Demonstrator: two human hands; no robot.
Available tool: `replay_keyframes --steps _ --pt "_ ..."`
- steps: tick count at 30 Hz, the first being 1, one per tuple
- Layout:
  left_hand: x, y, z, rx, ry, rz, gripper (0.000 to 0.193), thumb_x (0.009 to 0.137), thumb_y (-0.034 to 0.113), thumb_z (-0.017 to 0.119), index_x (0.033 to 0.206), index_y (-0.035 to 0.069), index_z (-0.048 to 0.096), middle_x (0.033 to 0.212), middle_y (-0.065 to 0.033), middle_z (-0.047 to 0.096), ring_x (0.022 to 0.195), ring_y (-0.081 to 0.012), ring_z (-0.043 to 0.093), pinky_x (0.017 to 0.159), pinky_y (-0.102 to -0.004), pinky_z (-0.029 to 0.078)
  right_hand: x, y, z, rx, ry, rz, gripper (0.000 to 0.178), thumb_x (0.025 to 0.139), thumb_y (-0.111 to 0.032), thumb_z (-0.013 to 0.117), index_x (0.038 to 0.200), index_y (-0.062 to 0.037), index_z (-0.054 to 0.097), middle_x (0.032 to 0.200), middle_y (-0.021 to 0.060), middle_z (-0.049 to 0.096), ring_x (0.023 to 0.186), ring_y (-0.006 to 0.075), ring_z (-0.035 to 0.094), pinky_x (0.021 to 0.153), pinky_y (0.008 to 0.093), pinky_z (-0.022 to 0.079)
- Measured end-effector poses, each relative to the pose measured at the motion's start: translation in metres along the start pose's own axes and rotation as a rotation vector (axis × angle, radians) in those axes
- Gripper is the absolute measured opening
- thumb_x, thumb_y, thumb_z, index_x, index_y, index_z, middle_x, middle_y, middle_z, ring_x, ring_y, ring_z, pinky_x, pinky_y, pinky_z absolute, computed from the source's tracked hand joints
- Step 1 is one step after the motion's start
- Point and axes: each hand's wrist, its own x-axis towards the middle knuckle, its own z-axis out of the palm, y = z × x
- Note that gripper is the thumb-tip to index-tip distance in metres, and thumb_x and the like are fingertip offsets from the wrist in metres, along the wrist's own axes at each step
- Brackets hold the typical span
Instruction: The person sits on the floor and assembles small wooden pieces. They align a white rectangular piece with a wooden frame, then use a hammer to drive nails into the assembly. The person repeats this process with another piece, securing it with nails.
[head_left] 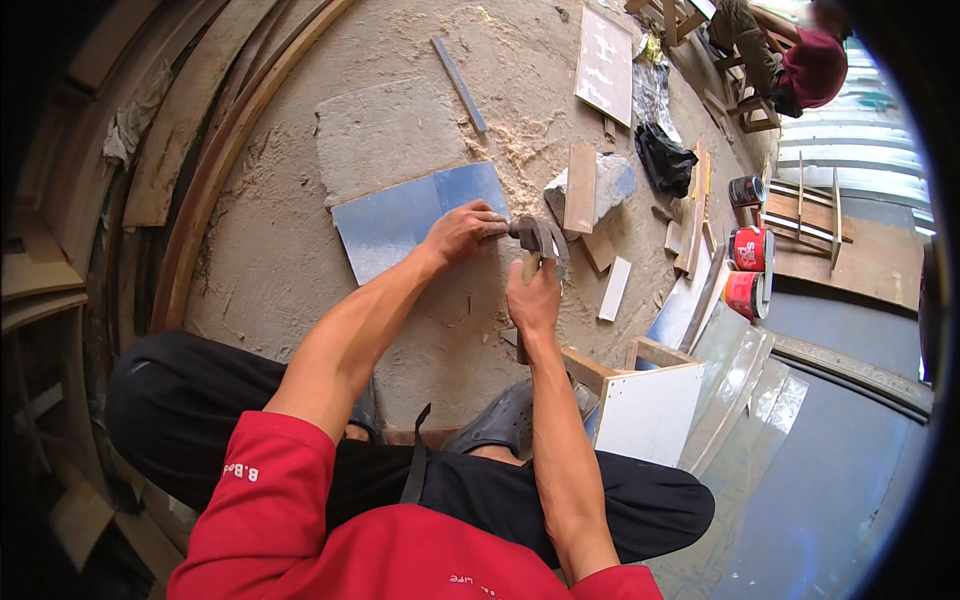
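My right hand (535, 298) is wrapped round the wooden handle of a claw hammer (540, 238), whose metal head is just beyond my fingers. At the right end of a bluish-grey flat sheet (390, 225) lying on the ground, my left hand (465, 232) rests with its fingertips pressed together. The hammer's striking face is right beside those fingertips. Whatever they pinch is too small or hidden to make out. A flat concrete slab (390, 135) lies at the sheet's far edge.
A stone block (615, 190) with a wood strip (580, 188) against it stands right of the hammer. Paint cans (747, 250) and a white-faced wooden box (650, 410) are to the right. Long boards (200, 110) line the left. Another person (812, 68) sits at the far right.
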Motion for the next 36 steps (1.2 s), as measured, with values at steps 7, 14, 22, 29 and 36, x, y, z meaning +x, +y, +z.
replay_keyframes --steps 7,14,22,29,36 --pt "0.001 0.0 0.0 0.004 -0.016 0.001 0.022 0.077 0.012 0.072 0.098 0.008 0.073 0.101 -0.0035 0.072 0.094 -0.0223 0.063 0.083 -0.0328 0.053 -0.001 0.0 0.002 -0.008 -0.035 0.021 0.041 0.089 -0.021 0.053 0.124 -0.0063 0.039 0.078 0.0339 0.061 0.077 0.0534 0.06 0.067 0.0576 0.048" --pt "0.001 -0.002 0.002 0.019 -0.015 -0.003 0.019 0.079 0.012 0.068 0.097 0.01 0.074 0.102 0.0006 0.072 0.094 -0.0205 0.062 0.085 -0.0315 0.052 0.001 -0.001 0.002 0.003 -0.01 -0.01 0.037 0.089 -0.019 0.051 0.121 -0.0053 0.041 0.08 0.0339 0.062 0.078 0.0534 0.06 0.068 0.0578 0.048" --pt "0.001 -0.003 0.004 -0.023 -0.016 -0.035 0.017 0.079 0.014 0.07 0.095 0.011 0.074 0.101 -0.0002 0.072 0.095 -0.0207 0.062 0.084 -0.0318 0.053 0.001 -0.001 0.0 0.029 -0.017 -0.001 0.037 0.089 -0.019 0.051 0.122 -0.0056 0.041 0.08 0.0338 0.061 0.078 0.0535 0.06 0.067 0.0575 0.047" --pt "0.001 -0.002 0.003 -0.035 -0.002 -0.043 0.014 0.079 0.013 0.069 0.092 0.009 0.075 0.102 -0.0015 0.072 0.093 -0.0213 0.062 0.083 -0.0326 0.052 0.003 -0.01 -0.001 0.011 -0.064 0.034 0.041 0.087 -0.02 0.052 0.123 -0.004 0.04 0.08 0.0351 0.061 0.079 0.0543 0.06 0.069 0.0582 0.047" --pt "0.005 -0.013 -0.014 -0.015 -0.147 -0.079 0.021 0.083 0.012 0.067 0.103 0.009 0.073 0.112 -0.0063 0.069 0.104 -0.0252 0.061 0.089 -0.0339 0.051 0.004 0.002 -0.001 0.012 -0.018 0.04 0.042 0.086 -0.021 0.054 0.122 -0.001 0.042 0.082 0.0339 0.062 0.084 0.0528 0.06 0.075 0.0557 0.048"
